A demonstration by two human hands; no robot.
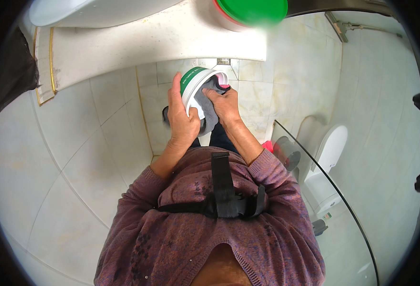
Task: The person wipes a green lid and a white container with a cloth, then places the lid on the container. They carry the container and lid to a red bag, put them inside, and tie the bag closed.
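A white plastic tub with a green band is tilted on its side in front of my body, its open mouth turned toward the right. My left hand grips the tub, fingers along its outer wall and thumb at the rim. Pinched in my right hand is a grey cloth with a dark edge and a bit of pink. The cloth lies over the tub's rim and partly inside it, and its lower end hangs down between my hands. The inside of the tub is mostly hidden.
Ahead runs a pale countertop with a white basin and a container with a green lid. A floor drain lies beyond my hands. To the right stand a glass panel and a white toilet.
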